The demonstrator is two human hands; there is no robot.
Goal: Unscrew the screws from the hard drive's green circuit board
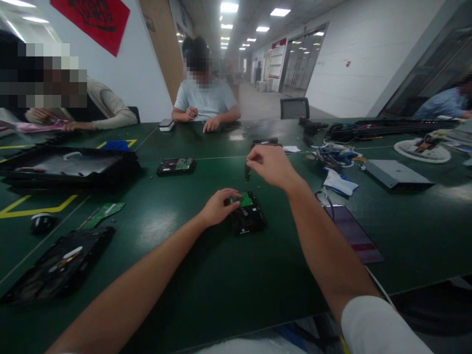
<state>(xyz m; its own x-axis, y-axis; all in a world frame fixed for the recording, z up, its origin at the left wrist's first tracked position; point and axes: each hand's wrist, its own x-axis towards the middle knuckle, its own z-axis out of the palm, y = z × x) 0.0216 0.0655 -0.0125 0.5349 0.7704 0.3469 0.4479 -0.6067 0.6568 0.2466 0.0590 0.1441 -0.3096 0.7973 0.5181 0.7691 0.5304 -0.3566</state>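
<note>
A black hard drive [248, 219] with a green circuit board [246, 199] lies on the green table in front of me. My left hand [220, 206] grips its left side, with fingertips and thumb on the board end. Above the far edge of the drive, my right hand [275, 166] is closed around a small screwdriver [247, 172] with a dark and yellow handle. It points downward; its tip is too small to make out. A few tiny bits that look like screws [258, 187] lie just past the drive.
Another hard drive [176, 166] lies farther left. An opened drive casing [61, 265], a loose circuit board [102, 215] and a black tray [70, 164] are at left. At right are a phone [354, 233], glove [339, 182], metal box [397, 173] and cables [335, 153]. Co-workers sit around.
</note>
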